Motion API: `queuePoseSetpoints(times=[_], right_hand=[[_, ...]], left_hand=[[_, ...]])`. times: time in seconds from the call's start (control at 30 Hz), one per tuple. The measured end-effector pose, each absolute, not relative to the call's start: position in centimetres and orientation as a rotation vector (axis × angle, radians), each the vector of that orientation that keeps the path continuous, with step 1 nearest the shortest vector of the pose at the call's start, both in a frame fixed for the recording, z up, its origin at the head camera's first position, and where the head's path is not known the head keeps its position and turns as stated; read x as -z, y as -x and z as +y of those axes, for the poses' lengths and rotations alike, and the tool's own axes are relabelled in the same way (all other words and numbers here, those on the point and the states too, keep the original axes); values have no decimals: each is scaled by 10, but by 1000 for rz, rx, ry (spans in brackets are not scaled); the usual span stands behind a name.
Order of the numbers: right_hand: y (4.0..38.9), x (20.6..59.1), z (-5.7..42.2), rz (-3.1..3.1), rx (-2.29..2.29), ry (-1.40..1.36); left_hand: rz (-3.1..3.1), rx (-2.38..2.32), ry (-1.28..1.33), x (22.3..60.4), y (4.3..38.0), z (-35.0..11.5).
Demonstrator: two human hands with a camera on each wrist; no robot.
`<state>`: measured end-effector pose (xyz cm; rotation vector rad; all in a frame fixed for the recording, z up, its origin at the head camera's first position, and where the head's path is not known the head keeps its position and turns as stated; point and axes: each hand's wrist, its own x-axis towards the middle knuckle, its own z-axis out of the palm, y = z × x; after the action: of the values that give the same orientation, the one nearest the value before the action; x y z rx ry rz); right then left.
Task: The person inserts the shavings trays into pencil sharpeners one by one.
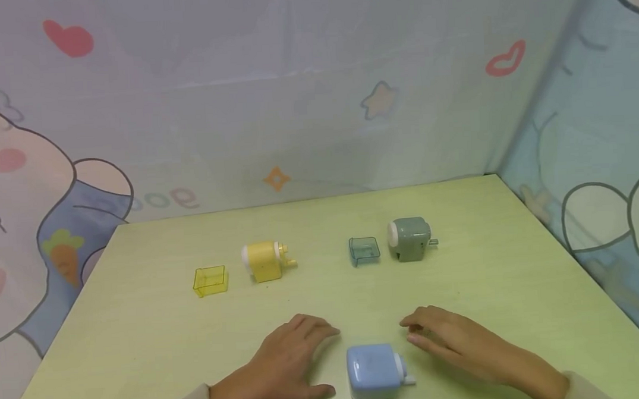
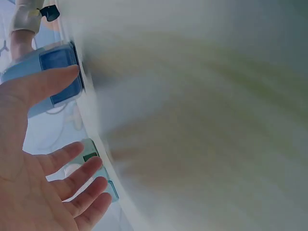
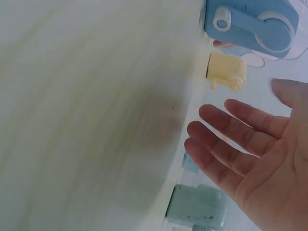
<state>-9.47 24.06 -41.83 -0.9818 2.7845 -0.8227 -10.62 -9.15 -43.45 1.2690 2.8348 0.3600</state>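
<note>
A blue hand-crank pencil sharpener [image 1: 372, 367] stands on the table near the front, between the two hands. Its crank [image 3: 240, 21] faces right, and a darker blue shavings drawer [image 2: 60, 77] sits in its body in the left wrist view. To its left, my left hand [image 1: 286, 364] is apart from it, thumb and fingers spread with nothing held. My right hand [image 1: 465, 345] hovers to its right, fingers relaxed and slightly bent, palm bare in the right wrist view.
Farther back stands a yellow sharpener [image 1: 263, 261], with a clear yellow drawer [image 1: 210, 281] to its left. A green sharpener [image 1: 411, 239] stands back right, a clear bluish-green drawer [image 1: 364, 251] beside it. Printed curtains hang behind the pale table [image 1: 160, 343].
</note>
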Motion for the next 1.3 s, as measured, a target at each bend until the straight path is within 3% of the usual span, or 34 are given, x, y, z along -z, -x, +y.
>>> queuePoseSetpoints(times=[1.3], right_hand=[[128, 426, 275, 2887, 850, 1007]], left_hand=[[2943, -454, -1138, 434, 145, -78]])
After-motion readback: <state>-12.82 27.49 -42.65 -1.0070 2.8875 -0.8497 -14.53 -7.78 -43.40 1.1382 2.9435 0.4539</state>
